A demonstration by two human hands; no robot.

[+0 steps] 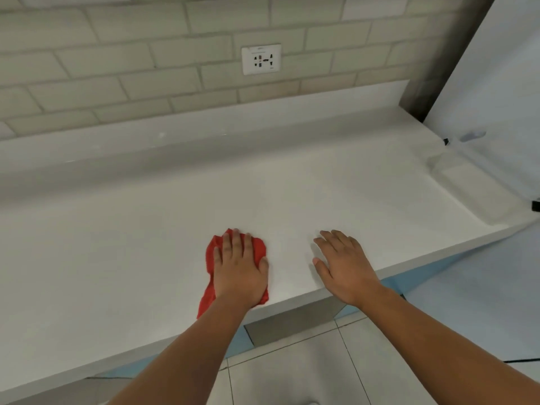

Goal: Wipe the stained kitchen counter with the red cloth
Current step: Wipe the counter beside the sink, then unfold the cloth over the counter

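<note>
The red cloth [211,252] lies crumpled on the white counter [146,229] at lower centre of the frame, close to the front edge. The left hand [238,270] presses flat on the cloth, fingers straight and extended, not curled around it. The right hand [344,264] rests palm down on the counter surface just right of the cloth, fingers spread and straight, holding nothing. A wall socket [261,59] sits in the tiled wall [117,54] at upper centre

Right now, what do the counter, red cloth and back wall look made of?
Counter: smooth matte white, probably stone or solid surface. Red cloth: soft fabric, creased under the left hand. Back wall: pale brick-pattern tiles, visible grout lines.
</note>
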